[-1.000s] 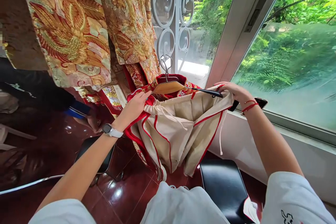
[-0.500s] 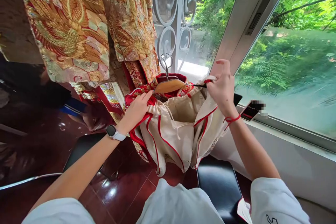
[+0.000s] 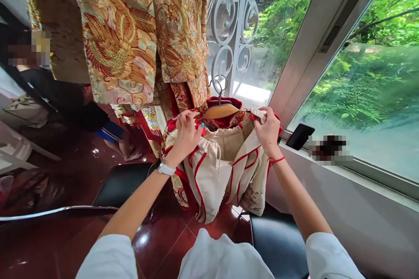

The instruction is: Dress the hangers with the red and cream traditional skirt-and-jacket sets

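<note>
A cream skirt (image 3: 214, 178) with red piping and a drawstring waist hangs spread in front of me. Behind its waistband is a wooden hanger (image 3: 220, 112) with a metal hook, carrying a red embroidered jacket (image 3: 225, 124). My left hand (image 3: 187, 134), its fingers curled, grips the waistband by the hanger's left end; the fingertips are partly hidden. At the other end, my right hand (image 3: 267, 129) pinches the gathered waistband beside a dark clip arm. The drawstring (image 3: 218, 157) dangles loose at the front.
Gold embroidered garments (image 3: 121, 39) hang at upper left. Black chair seats stand below, one to the right (image 3: 278, 237) and one to the left (image 3: 122, 183). A phone (image 3: 300, 136) leans on the window sill. A person in dark clothes (image 3: 62, 96) is at far left.
My right hand has come down and closer to the hanger's right end. My left hand has turned, its fingers now more curled. The view has shifted left, showing the person.
</note>
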### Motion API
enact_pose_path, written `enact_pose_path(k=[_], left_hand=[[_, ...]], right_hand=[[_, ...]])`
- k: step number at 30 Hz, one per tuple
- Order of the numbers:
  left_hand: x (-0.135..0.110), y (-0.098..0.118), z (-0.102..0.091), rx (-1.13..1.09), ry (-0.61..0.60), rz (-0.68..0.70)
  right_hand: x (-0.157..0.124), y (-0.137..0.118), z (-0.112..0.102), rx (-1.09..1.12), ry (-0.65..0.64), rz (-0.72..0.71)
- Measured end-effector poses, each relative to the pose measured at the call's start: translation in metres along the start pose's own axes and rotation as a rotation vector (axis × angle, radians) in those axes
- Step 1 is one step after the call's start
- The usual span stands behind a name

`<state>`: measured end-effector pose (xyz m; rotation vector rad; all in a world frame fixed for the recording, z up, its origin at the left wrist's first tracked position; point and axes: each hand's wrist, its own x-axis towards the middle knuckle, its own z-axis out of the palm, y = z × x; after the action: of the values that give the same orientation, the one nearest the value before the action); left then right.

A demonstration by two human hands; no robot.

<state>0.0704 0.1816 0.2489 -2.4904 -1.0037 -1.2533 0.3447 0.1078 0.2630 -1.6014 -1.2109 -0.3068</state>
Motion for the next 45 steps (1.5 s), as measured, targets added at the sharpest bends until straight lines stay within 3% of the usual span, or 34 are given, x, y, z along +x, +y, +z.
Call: enact_pose_path(k=[2,4,6,9,12,21,26,31,35,38,41,43,45], left_hand=[[0.010,0.022,0.010,0.058,0.034,0.166],[0.028,0.047,0.025,0.103,-0.021,0.370],[0.051,0.069,0.041,0.158,-0.091,0.475],[0.079,0.085,0.060,0.227,-0.175,0.468],[0.092,0.086,0.064,0.225,-0.183,0.462],[0.105,0.090,0.058,0.176,-0.252,0.442],[0.108,0.094,0.059,0.166,-0.260,0.394],[0.105,0.095,0.061,0.124,-0.228,0.380],[0.104,0.093,0.063,0.085,-0.204,0.339],[0.104,0.088,0.062,0.061,-0.211,0.324],[0.103,0.081,0.060,0.011,-0.233,0.339],[0.102,0.076,0.059,-0.018,-0.232,0.326],[0.101,0.073,0.055,-0.029,-0.239,0.312]], right_hand=[[0.000,0.002,0.002,0.037,-0.009,0.005],[-0.001,0.003,0.002,0.081,-0.010,0.017],[-0.002,0.005,-0.001,0.115,-0.019,0.025],[-0.003,0.007,-0.008,0.149,-0.053,0.035],[0.000,0.010,-0.014,0.195,-0.086,0.062],[0.043,0.004,-0.013,0.435,0.026,0.207],[0.057,-0.025,-0.017,0.344,0.119,0.115],[0.028,-0.061,-0.023,0.198,0.096,0.053],[0.002,-0.073,-0.017,0.105,0.005,0.034],[-0.024,-0.065,0.004,0.012,-0.032,0.067],[-0.054,-0.050,0.027,0.001,-0.156,0.075],[-0.071,-0.040,0.031,0.064,-0.281,0.046],[-0.079,-0.028,0.020,0.186,-0.408,0.015]])
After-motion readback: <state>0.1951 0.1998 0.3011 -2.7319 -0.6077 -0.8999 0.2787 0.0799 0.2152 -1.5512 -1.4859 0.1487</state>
